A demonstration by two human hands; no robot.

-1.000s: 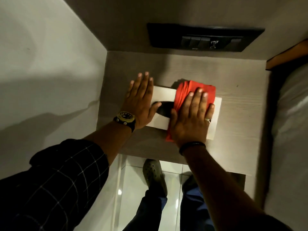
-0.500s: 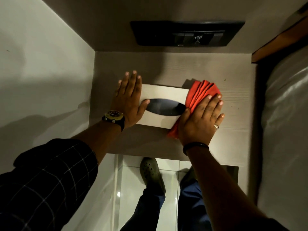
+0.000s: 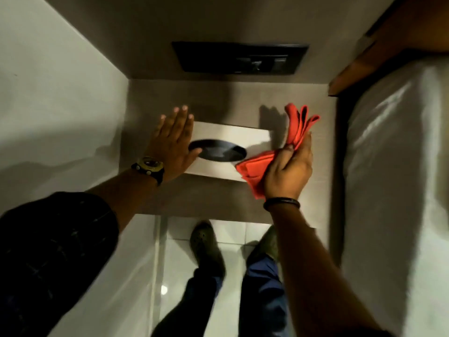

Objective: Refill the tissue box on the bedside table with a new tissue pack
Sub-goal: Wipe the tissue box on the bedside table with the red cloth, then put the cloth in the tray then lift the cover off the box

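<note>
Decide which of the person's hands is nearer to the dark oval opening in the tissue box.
Left. The left hand lies flat on the tissue box, thumb at the oval opening's edge. The right hand holds the red cloth beside the box's right end.

The right hand [image 3: 288,166] has lifted off the tissue box [image 3: 228,135] and turned on its edge, just right of the box, with the red cloth [image 3: 255,167] now gripped and raised; before, it pressed the cloth flat on the box top. The dark oval opening of the box is now fully uncovered. The left hand [image 3: 171,144] has slid a little to the left end of the box.
</note>
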